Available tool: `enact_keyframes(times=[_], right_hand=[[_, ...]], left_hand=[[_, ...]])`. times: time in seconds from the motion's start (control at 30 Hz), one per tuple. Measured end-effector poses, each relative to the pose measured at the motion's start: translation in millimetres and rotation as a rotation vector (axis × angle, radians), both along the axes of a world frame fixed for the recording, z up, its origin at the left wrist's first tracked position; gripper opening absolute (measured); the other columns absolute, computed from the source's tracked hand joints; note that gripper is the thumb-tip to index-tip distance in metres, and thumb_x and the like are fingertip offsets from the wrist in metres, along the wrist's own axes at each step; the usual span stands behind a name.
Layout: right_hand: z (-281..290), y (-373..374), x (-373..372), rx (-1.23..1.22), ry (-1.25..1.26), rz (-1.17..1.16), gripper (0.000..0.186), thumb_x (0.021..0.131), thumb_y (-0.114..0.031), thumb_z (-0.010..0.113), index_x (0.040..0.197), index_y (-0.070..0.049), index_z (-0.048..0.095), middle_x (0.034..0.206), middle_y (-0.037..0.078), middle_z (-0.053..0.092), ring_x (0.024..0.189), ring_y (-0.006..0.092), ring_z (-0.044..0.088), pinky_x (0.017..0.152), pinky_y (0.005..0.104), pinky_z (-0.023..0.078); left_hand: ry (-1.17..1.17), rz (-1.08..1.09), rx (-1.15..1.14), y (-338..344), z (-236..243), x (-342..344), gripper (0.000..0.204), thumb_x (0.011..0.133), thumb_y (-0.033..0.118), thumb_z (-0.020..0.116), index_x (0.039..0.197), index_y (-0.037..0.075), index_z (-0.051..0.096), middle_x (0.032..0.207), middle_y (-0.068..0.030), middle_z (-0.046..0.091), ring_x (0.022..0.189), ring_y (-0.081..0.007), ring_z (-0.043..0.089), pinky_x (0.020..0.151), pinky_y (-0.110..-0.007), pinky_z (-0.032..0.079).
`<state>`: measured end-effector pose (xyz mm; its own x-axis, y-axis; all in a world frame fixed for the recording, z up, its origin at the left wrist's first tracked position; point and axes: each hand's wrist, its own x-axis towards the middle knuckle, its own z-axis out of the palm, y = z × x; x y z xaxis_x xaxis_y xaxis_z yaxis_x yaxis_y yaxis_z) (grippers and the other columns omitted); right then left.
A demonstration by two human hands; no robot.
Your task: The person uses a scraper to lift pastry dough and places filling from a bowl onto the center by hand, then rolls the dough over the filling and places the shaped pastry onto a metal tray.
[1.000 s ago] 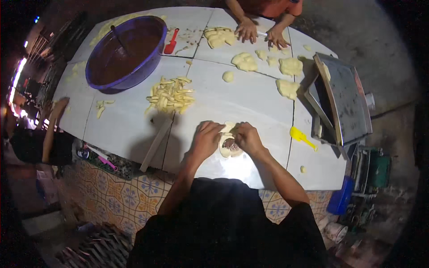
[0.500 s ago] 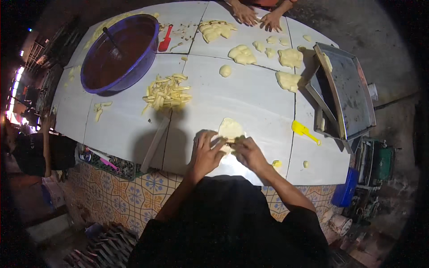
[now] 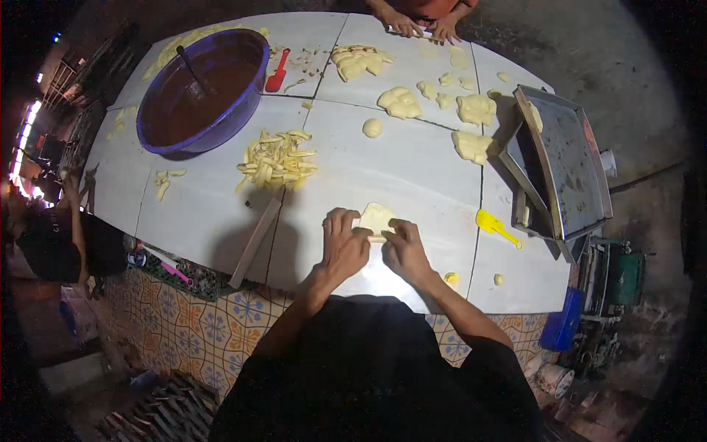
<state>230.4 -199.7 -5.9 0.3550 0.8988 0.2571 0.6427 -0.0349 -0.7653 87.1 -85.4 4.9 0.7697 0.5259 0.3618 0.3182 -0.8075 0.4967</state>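
A flat piece of pale dough (image 3: 377, 214) lies on the white tabletop in front of me, its near edge folded over into a roll. My left hand (image 3: 343, 243) grips the left end of that roll with bent fingers. At the right end, my right hand (image 3: 403, 250) pinches the same edge between thumb and fingers. The dark filling inside the fold is hidden now. A round dough ball (image 3: 373, 128) sits farther away. Left of the dough is a heap of pale yellow strips (image 3: 272, 163), which look like cut banana.
A purple basin (image 3: 250, 110) of brown mixture stands far left, beside a red scoop (image 3: 276, 74). Metal trays (image 3: 571, 162) lean at the right, near a yellow scoop (image 3: 495, 225). Across the table, another person's hands (image 3: 423, 28) work dough. A wooden bar (image 3: 256, 241) lies left.
The near edge of the dough has been rolled away from me, covering the dark filling. The other person's hands have drawn together around a rolling pin.
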Motion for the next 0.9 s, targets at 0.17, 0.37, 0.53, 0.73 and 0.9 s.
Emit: enact_keyframes(times=[0.17, 0.37, 0.53, 0.73, 0.9], right_hand=[[-8.8, 2.3, 2.9, -0.047, -0.078, 0.012, 0.026, 0.077, 0.001, 0.060, 0.102, 0.003, 0.056, 0.107, 0.021, 0.054, 0.094, 0.0368, 0.052, 0.081, 0.0427, 0.046], [15.4, 5.6, 0.6, -0.002, -0.409, -0.206, 0.023, 0.083, -0.010, 0.059, 0.100, 0.005, 0.060, 0.121, 0.025, 0.050, 0.109, 0.0388, 0.050, 0.087, 0.0448, 0.045], [-11.9, 26.5, -10.4, -0.358, -0.444, -0.216, 0.061, 0.093, -0.033, 0.041, 0.137, 0.007, 0.028, 0.143, 0.030, 0.025, 0.135, 0.0425, 0.024, 0.106, 0.0537, 0.024], [-4.6, 112.7, 45.5, -0.162, -0.399, -0.505, 0.055, 0.097, -0.035, 0.031, 0.134, 0.006, 0.036, 0.140, 0.032, 0.028, 0.130, 0.0452, 0.030, 0.104, 0.0536, 0.025], [-5.7, 64.8, 64.4, 0.089, 0.089, -0.294, 0.041, 0.085, -0.017, 0.058, 0.119, 0.004, 0.053, 0.125, 0.026, 0.049, 0.116, 0.0402, 0.046, 0.098, 0.0439, 0.039]], left_hand=[[0.034, -0.177, -0.054, 5.8, -17.6, 1.5, 0.034, 0.070, 0.007, 0.063, 0.103, 0.003, 0.060, 0.102, -0.0133, 0.050, 0.107, -0.0314, 0.043, 0.090, -0.049, 0.033], [0.043, 0.148, 0.184, -7.7, -1.9, 6.9, 0.032, 0.072, 0.014, 0.066, 0.100, 0.001, 0.056, 0.115, -0.0213, 0.048, 0.110, -0.0320, 0.045, 0.090, -0.049, 0.034], [0.348, 0.154, 0.100, 11.0, -22.0, 33.7, 0.066, 0.092, 0.035, 0.041, 0.138, -0.010, 0.027, 0.146, -0.0298, 0.020, 0.139, -0.0418, 0.013, 0.108, -0.061, 0.006], [0.196, 0.395, 0.074, 88.3, -34.0, 103.8, 0.063, 0.094, 0.034, 0.036, 0.141, -0.006, 0.022, 0.146, -0.0254, 0.023, 0.139, -0.0375, 0.012, 0.109, -0.059, 0.006], [-0.001, -0.170, -0.282, 84.3, -6.7, 74.0, 0.070, 0.077, 0.016, 0.069, 0.137, 0.001, 0.035, 0.121, -0.0143, 0.056, 0.120, -0.0338, 0.045, 0.101, -0.047, 0.031]])
